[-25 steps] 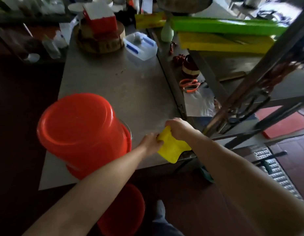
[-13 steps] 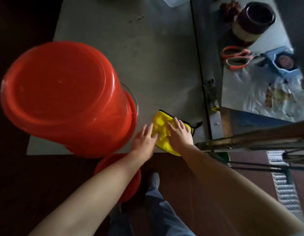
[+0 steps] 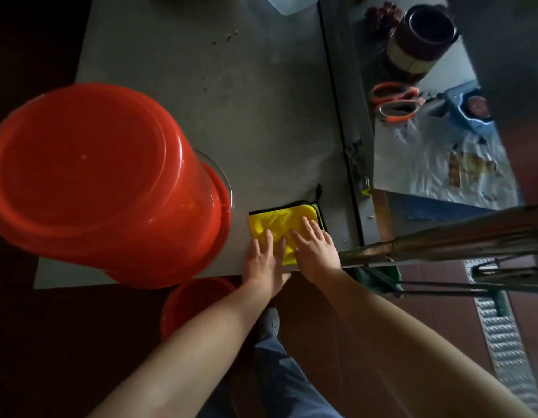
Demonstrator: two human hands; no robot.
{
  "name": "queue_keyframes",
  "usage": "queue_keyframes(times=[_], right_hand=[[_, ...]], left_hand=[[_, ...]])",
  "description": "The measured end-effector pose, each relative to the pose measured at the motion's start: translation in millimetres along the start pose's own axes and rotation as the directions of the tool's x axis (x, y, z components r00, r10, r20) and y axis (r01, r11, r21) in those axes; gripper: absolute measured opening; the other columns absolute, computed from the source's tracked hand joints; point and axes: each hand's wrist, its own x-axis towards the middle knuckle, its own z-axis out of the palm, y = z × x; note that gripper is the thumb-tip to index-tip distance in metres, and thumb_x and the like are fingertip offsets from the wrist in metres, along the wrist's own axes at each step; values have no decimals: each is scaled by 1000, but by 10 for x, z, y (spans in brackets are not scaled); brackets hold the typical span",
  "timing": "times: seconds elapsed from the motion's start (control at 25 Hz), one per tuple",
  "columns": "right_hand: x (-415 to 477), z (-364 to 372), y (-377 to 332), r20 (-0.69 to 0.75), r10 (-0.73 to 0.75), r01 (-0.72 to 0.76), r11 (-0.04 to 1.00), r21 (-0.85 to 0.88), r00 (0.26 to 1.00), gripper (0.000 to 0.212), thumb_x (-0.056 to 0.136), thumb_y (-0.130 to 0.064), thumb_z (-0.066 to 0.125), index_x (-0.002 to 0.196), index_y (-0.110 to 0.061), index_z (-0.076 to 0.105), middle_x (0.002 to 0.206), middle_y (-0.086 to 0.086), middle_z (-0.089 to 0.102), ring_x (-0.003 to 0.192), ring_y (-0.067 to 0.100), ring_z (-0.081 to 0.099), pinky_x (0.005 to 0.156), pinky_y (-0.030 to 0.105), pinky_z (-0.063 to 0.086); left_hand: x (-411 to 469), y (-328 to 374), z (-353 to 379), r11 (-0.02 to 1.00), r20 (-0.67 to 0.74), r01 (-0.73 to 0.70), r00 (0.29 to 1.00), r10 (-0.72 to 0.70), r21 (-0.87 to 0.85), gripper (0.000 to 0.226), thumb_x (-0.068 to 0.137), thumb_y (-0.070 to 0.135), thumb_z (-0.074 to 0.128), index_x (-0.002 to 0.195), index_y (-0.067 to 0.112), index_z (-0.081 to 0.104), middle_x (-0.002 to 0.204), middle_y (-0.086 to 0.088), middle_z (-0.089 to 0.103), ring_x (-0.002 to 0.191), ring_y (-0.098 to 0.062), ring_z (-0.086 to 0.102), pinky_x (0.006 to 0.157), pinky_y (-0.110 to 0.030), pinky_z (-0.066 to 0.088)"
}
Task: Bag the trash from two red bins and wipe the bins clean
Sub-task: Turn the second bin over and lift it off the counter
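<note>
Straight, spread fingers point(image 3: 309, 227) of the left hand point(image 3: 263, 262) and right hand point(image 3: 319, 251) press flat on the folded yellow cloth point(image 3: 272, 221). It lies at the near edge of the surface point(image 3: 231, 101), long axis left-right, loop pointing away, just beside the upturned red bin point(image 3: 96, 176).

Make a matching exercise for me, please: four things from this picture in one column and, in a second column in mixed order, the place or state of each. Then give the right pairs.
Column one
1. red bin with wire handle
2. yellow cloth
3. orange-handled scissors
4. half-hidden red bin

Column two
A. lies near a dark jar, right of the table
B. stands bottom up on the table
C. sits below the table's near edge
D. lies flat under the left hand and the right hand

Pairs: 1-B, 2-D, 3-A, 4-C
</note>
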Motion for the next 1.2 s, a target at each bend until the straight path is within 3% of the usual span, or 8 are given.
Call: queue_keyframes(times=[0.12,0.2,0.4,0.52,0.64,0.76,0.96,1.2], right_hand=[[-26,-58,15,98,5,-4,1000,-8,995,60,104,-31,44,159,-36,20,170,4,1,156,24,0,125,42,11],[-72,-155,-8,120,8,-5,1000,-20,993,62,103,-31,44,159,-36,19,170,5,1,156,25,2,125,42,13],[-95,-731,-200,56,42,-39,998,-59,998,56,102,-32,44,156,-34,30,167,8,14,152,24,22,118,40,29],[-39,-1385,-507,-26,78,-75,992,102,997,48,102,-31,44,150,-31,39,160,12,28,141,35,39,108,44,42],[0,-1901,-886,-151,88,-45,963,265,985,45,101,-41,43,145,-29,42,150,13,40,132,41,45,103,48,44],[77,-2339,-1435,-228,5,83,924,374,974,59,101,-57,42,153,-30,34,159,11,33,140,40,38,111,49,39],[175,-2592,-2164,-142,-155,199,898,392,978,89,92,-69,51,161,-28,13,165,15,18,144,41,35,115,48,37],[283,-2412,-2453,2,-160,144,896,419,987,117,79,-65,73,159,-40,-8,162,15,12,134,43,45,95,48,54]], left_hand=[[-80,-148,-32,984,12,-52,999,51,167,95,90,74,44,155,40,-17,163,-11,-28,150,-43,-11,117,-61,16],[-151,-304,-168,968,-10,-116,993,121,221,88,91,74,41,157,41,-9,164,-10,-26,150,-41,-20,118,-65,-1],[-376,-503,-902,917,-136,-183,960,244,354,65,102,58,33,159,32,19,167,-16,-5,152,-40,-12,119,-65,-6],[-535,-715,-1762,867,-256,-106,932,257,486,55,105,44,29,157,25,29,167,-18,2,153,-39,-10,118,-65,-8],[-793,-1224,-2588,922,-504,45,847,169,385,57,105,49,27,156,25,30,167,-16,9,154,-36,-6,119,-61,-8],[-1143,-1936,-2884,935,-582,215,813,-11,283,62,102,56,29,156,27,31,167,-16,13,154,-37,-2,119,-61,-3],[-1457,-2976,-2467,915,-441,403,821,-363,-4,84,89,80,27,159,38,10,168,-13,-1,151,-44,-11,116,-67,7],[-1412,-3251,-2179,898,-237,338,882,-406,-282,97,78,93,25,154,47,-13,167,-13,-5,149,-44,15,110,-64,31]])
